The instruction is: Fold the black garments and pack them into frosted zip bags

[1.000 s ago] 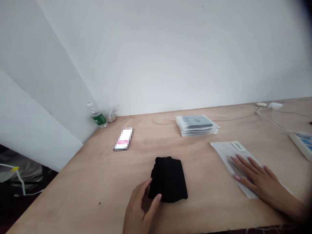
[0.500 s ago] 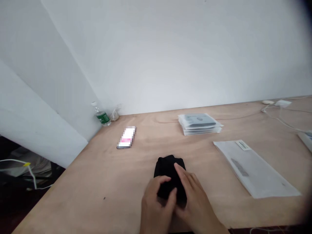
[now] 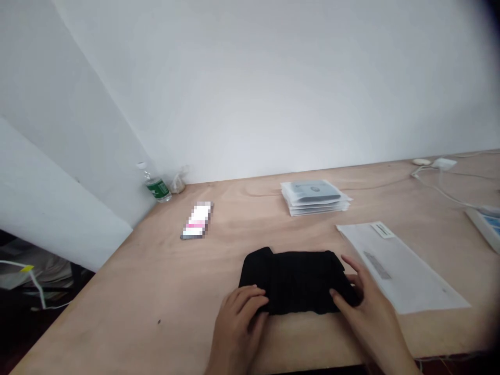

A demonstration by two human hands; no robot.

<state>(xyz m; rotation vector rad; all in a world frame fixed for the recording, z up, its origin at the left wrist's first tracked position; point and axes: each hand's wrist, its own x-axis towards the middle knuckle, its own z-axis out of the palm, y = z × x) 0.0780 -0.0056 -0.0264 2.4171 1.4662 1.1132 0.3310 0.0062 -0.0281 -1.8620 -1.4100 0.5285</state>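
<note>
A folded piece of black cloth (image 3: 300, 281) lies on the table in front of me, a wide strip with a raised flap at its left end. My left hand (image 3: 238, 323) holds the near left corner, fingers curled over the top and thumb low at the near edge. At the right end, my right hand (image 3: 367, 307) grips the cloth with the thumb on top and the index finger along the side; its other fingertips are partly hidden. Beside my right hand lies a translucent white plastic bag (image 3: 414, 276) with a label at its far end.
Behind the cloth sits a stack of bagged flat packs (image 3: 316, 198). A phone (image 3: 198, 220) lies at the left, near a green-labelled water bottle (image 3: 158, 187) and a small knotted bag (image 3: 177, 183). White cables (image 3: 433, 182) and a pale tray-like object (image 3: 484, 229) are at the right.
The black cloth, a compact bundle before, is now opened out to the right into a wider strip. My right hand moved right with that end; my left hand shifted slightly left.
</note>
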